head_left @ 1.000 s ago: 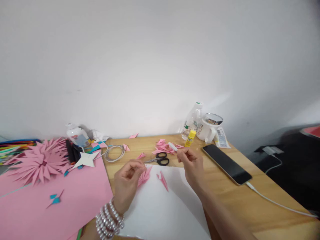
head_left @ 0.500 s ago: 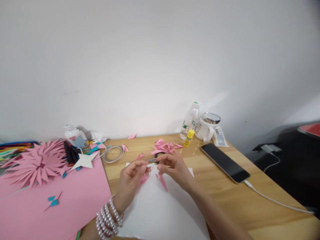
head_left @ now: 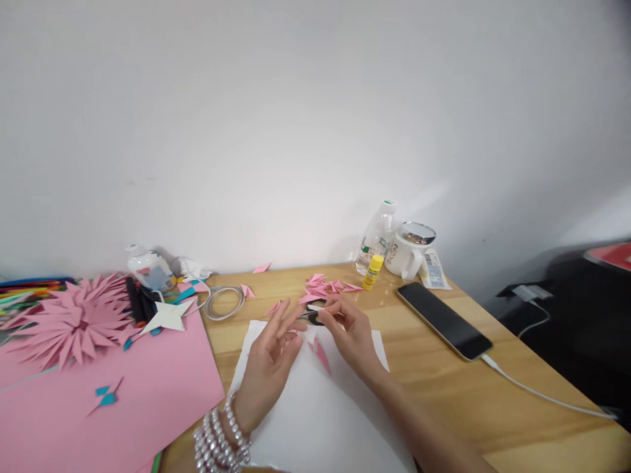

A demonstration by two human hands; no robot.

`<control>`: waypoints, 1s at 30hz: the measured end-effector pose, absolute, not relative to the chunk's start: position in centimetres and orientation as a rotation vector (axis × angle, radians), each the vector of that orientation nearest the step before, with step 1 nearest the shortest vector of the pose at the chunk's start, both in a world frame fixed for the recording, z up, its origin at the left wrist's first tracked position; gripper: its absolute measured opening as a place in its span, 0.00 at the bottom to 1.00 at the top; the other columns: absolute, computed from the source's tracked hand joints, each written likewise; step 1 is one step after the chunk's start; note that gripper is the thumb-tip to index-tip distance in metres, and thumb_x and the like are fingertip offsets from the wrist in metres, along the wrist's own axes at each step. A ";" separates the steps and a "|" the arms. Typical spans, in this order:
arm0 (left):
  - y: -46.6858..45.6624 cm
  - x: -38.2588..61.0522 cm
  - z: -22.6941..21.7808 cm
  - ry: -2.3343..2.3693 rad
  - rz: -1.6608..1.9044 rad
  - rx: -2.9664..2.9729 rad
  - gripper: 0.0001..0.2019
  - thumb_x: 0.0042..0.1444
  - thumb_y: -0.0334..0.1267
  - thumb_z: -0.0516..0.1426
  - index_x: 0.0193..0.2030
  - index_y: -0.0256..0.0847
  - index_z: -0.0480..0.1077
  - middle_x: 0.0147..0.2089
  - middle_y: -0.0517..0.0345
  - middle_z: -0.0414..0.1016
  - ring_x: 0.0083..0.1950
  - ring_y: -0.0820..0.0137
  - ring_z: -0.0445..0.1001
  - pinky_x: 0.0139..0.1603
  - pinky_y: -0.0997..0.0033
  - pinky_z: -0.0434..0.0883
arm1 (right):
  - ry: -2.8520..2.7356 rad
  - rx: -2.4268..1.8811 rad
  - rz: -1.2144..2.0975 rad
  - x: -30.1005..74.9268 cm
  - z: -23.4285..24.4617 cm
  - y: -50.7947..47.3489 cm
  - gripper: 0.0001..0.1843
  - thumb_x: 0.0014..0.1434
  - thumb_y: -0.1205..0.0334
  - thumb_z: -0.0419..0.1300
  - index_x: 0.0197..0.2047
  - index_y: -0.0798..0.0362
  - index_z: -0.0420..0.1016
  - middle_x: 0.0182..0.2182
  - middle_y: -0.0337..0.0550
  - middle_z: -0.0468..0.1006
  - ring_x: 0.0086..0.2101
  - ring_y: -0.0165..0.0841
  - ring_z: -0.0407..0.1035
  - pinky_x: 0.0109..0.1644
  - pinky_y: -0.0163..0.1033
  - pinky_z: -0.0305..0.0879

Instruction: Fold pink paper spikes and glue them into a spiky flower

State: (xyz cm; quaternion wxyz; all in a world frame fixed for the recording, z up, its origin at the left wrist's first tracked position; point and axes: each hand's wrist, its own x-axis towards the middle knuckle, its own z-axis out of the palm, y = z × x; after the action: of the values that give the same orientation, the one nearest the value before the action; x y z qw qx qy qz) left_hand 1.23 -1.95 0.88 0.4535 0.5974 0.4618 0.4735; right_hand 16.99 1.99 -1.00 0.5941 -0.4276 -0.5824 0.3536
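Note:
My left hand [head_left: 271,368], with a pearl bracelet [head_left: 219,437] at the wrist, is over the white sheet of paper [head_left: 325,420], fingers stretched and apart. To its right, my right hand [head_left: 352,335] has its thumb and fingers pinched together on a small white piece [head_left: 314,307], whose kind I cannot make out. Between the hands a folded pink paper piece [head_left: 321,357] lies on the sheet. Scissors [head_left: 308,315] with dark handles lie just beyond, partly hidden by my fingers. Behind them is a pile of folded pink paper pieces [head_left: 325,289].
A yellow glue stick [head_left: 373,272], clear bottle [head_left: 377,240] and white mug [head_left: 407,256] stand at the back right. A phone [head_left: 444,322] with a cable lies right. On the left are pink sheets [head_left: 172,387], a spiky pink paper flower [head_left: 79,322] and a coiled cable [head_left: 224,305].
My left hand's fingers have spread from a pinch, and the pink piece by them no longer shows there. My right fingers have closed around the small white piece.

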 end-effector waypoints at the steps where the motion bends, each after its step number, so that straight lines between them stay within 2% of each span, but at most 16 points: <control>1: -1.9 1.2 0.9 1.152 1.188 1.464 0.28 0.55 0.40 0.52 0.62 0.46 0.49 0.59 0.47 0.62 0.49 0.65 0.69 0.48 0.65 0.67 | -1.321 -1.042 0.777 17.2 -1.4 2.4 0.11 0.52 0.57 0.56 0.23 0.54 0.66 0.27 0.42 0.68 0.30 0.31 0.65 0.31 0.35 0.66; 3: -1.9 1.2 0.9 1.176 1.223 1.449 0.27 0.54 0.39 0.53 0.60 0.45 0.51 0.60 0.46 0.60 0.50 0.65 0.69 0.47 0.65 0.68 | -1.251 -1.182 0.664 18.0 -2.5 3.3 0.09 0.54 0.57 0.54 0.31 0.54 0.68 0.31 0.43 0.71 0.32 0.33 0.67 0.36 0.39 0.67; 5: -1.8 1.1 0.9 1.173 1.237 1.460 0.24 0.54 0.39 0.52 0.59 0.44 0.54 0.59 0.47 0.61 0.48 0.66 0.70 0.47 0.65 0.68 | -1.304 -1.321 0.483 18.9 -3.8 4.5 0.14 0.53 0.59 0.55 0.43 0.53 0.67 0.38 0.47 0.71 0.38 0.36 0.66 0.40 0.43 0.66; 8: -1.8 1.2 0.7 1.143 1.219 1.512 0.21 0.55 0.39 0.52 0.56 0.44 0.57 0.56 0.47 0.64 0.44 0.68 0.71 0.45 0.66 0.69 | -1.495 -1.517 0.254 20.0 -5.6 5.9 0.21 0.52 0.64 0.53 0.51 0.51 0.64 0.41 0.48 0.71 0.45 0.40 0.62 0.45 0.47 0.63; 11: -1.8 1.3 0.6 1.144 1.191 1.539 0.19 0.55 0.38 0.51 0.55 0.45 0.60 0.53 0.48 0.68 0.43 0.69 0.71 0.43 0.66 0.70 | -1.611 -1.560 0.196 20.3 -6.7 6.5 0.26 0.51 0.69 0.52 0.55 0.51 0.60 0.40 0.47 0.72 0.44 0.39 0.63 0.45 0.45 0.62; 14: -1.9 1.3 0.7 1.167 1.169 1.538 0.18 0.54 0.38 0.52 0.52 0.43 0.63 0.48 0.49 0.71 0.42 0.68 0.72 0.42 0.67 0.70 | -1.633 -1.553 0.160 20.2 -6.9 6.6 0.25 0.52 0.68 0.51 0.55 0.53 0.60 0.35 0.46 0.74 0.40 0.39 0.65 0.42 0.44 0.63; 18: -1.9 1.4 1.0 1.207 1.141 1.588 0.13 0.53 0.38 0.53 0.44 0.41 0.69 0.41 0.52 0.75 0.39 0.68 0.73 0.43 0.67 0.69 | -1.640 -1.515 0.162 20.2 -6.8 6.5 0.24 0.53 0.67 0.52 0.54 0.54 0.60 0.32 0.46 0.74 0.33 0.38 0.66 0.38 0.44 0.64; 23: -1.9 1.4 0.9 1.224 1.114 1.578 0.10 0.52 0.39 0.53 0.39 0.41 0.72 0.40 0.52 0.76 0.38 0.67 0.73 0.40 0.69 0.71 | -1.531 -1.484 0.333 20.0 -5.9 6.1 0.23 0.51 0.66 0.53 0.52 0.55 0.61 0.29 0.45 0.74 0.29 0.36 0.67 0.37 0.45 0.65; 27: -1.7 1.4 0.7 1.288 1.139 1.497 0.12 0.52 0.41 0.54 0.39 0.39 0.72 0.33 0.54 0.76 0.33 0.69 0.73 0.34 0.71 0.71 | -1.285 -1.196 0.803 18.6 -4.0 4.8 0.27 0.49 0.60 0.59 0.51 0.57 0.58 0.28 0.42 0.74 0.29 0.33 0.69 0.37 0.41 0.66; 30: -1.4 1.2 0.7 1.294 1.164 1.410 0.15 0.51 0.41 0.55 0.44 0.38 0.70 0.37 0.53 0.76 0.31 0.71 0.72 0.33 0.72 0.71 | -1.171 -0.994 1.160 17.0 -2.5 3.2 0.28 0.47 0.61 0.62 0.50 0.55 0.56 0.25 0.37 0.73 0.27 0.31 0.69 0.36 0.39 0.66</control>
State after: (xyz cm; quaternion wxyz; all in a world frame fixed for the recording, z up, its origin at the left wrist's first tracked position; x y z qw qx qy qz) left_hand 1.19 -1.38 0.69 0.4357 0.5667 0.5199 0.4678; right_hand 17.01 3.17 -2.51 0.5714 -0.4238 -0.4993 0.4945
